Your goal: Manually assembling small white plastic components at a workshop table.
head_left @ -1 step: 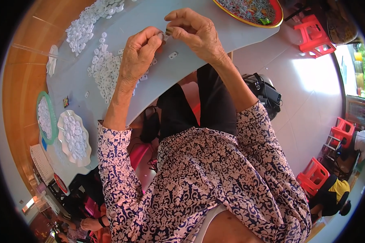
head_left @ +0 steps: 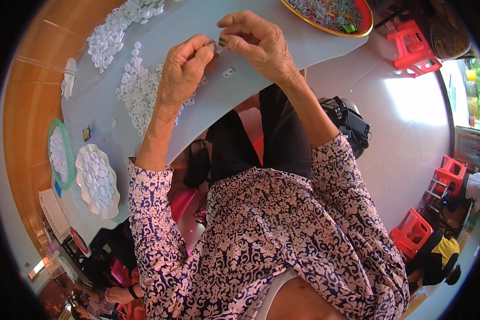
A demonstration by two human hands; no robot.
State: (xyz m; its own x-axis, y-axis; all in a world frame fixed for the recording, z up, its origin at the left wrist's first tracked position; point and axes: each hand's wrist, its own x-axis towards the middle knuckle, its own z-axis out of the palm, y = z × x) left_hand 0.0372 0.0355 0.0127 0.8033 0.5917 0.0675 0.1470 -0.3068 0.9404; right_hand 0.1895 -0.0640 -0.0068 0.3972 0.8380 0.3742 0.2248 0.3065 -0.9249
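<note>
My left hand (head_left: 185, 66) is raised over the grey table, thumb and forefinger pinched at their tips. What they pinch is too small to name. Close against it, my right hand (head_left: 258, 48) brings thumb and forefinger together on something I cannot make out, its upper fingers curled loosely above. Beneath and beside my left hand spreads a pile of small white plastic pieces with holes (head_left: 138, 90). One loose white piece (head_left: 228, 72) lies on the table below the gap between my hands.
A red tray with a gold rim (head_left: 340, 33) holds small grey parts at the far right. More white pieces (head_left: 108, 42) lie at the far left. A scalloped white dish (head_left: 113, 205) and a green basket (head_left: 72, 160) hold white pieces. Red stools (head_left: 415, 48) and people are around.
</note>
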